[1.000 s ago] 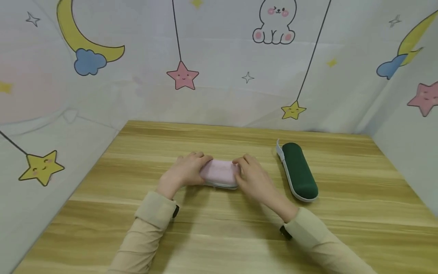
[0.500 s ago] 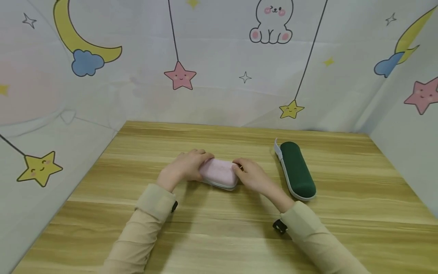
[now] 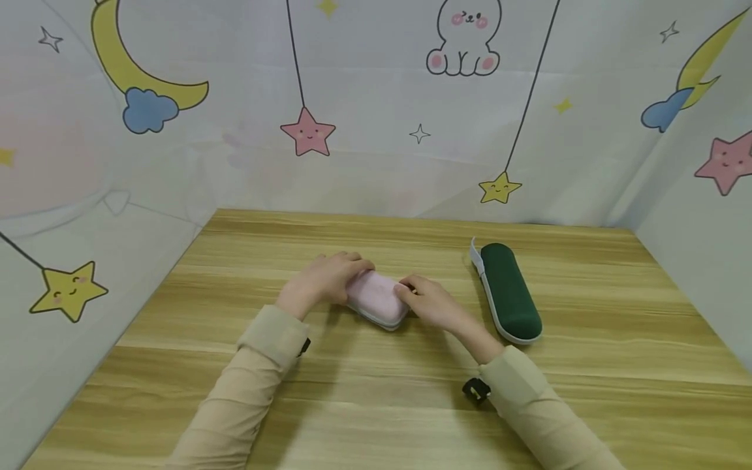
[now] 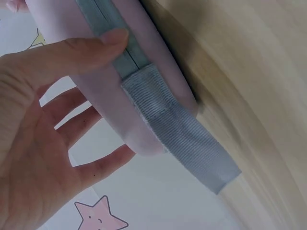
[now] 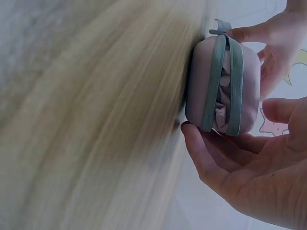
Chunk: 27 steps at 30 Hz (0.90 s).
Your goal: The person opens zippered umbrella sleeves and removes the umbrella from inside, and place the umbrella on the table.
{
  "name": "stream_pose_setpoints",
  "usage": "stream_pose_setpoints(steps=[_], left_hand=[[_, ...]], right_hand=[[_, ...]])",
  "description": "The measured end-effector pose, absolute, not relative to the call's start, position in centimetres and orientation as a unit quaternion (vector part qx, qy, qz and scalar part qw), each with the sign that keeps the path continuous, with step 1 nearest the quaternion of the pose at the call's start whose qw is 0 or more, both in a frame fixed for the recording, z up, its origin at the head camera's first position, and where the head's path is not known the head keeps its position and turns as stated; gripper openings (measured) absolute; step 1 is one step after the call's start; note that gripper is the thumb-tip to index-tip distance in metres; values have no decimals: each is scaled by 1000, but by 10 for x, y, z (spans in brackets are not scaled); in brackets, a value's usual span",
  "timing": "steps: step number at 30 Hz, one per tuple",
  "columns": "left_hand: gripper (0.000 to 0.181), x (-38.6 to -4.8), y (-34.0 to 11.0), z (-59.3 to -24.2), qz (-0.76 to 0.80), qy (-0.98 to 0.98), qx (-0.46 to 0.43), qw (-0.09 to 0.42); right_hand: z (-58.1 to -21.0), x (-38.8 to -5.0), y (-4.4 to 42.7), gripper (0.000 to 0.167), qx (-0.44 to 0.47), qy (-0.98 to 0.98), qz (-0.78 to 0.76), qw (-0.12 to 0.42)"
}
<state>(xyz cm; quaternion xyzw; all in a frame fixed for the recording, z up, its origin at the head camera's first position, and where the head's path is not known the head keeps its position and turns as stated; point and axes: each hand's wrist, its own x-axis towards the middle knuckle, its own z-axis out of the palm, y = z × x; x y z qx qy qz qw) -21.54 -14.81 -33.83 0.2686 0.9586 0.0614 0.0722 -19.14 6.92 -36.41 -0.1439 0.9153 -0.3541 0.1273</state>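
A pink glasses case (image 3: 378, 297) with a grey zip rests on the table, held between both hands. My left hand (image 3: 322, 281) grips its left end; in the left wrist view the thumb presses the grey zip (image 4: 132, 60), beside a grey fabric strap (image 4: 187, 129). At the far right corner my right hand (image 3: 436, 304) holds the case with curled fingers. In the right wrist view the zip gapes along the case's end, and pink lining (image 5: 221, 98) shows inside. Whether the right fingers pinch a zip pull is hidden.
A dark green glasses case (image 3: 512, 290) with a pale zip edge and a light strap (image 3: 476, 256) lies to the right. The wood-grain table (image 3: 376, 405) meets a white cloth backdrop (image 3: 376, 176) printed with stars and moons.
The pink case has turned, its right end swinging toward the person. My right hand's fingers have drawn in at the far right corner, and the left hand has moved slightly away. The green case stays put.
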Motion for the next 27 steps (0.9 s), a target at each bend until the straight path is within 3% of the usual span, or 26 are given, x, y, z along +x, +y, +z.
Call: stream_pose_setpoints(steps=[20, 27], left_hand=[[60, -225, -129, -341, -19, 954, 298, 28], [59, -229, -130, -345, -57, 934, 352, -26]], right_hand=[[-362, -193, 72, 44, -121, 867, -448, 184], [-364, -193, 71, 48, -116, 853, -469, 199]])
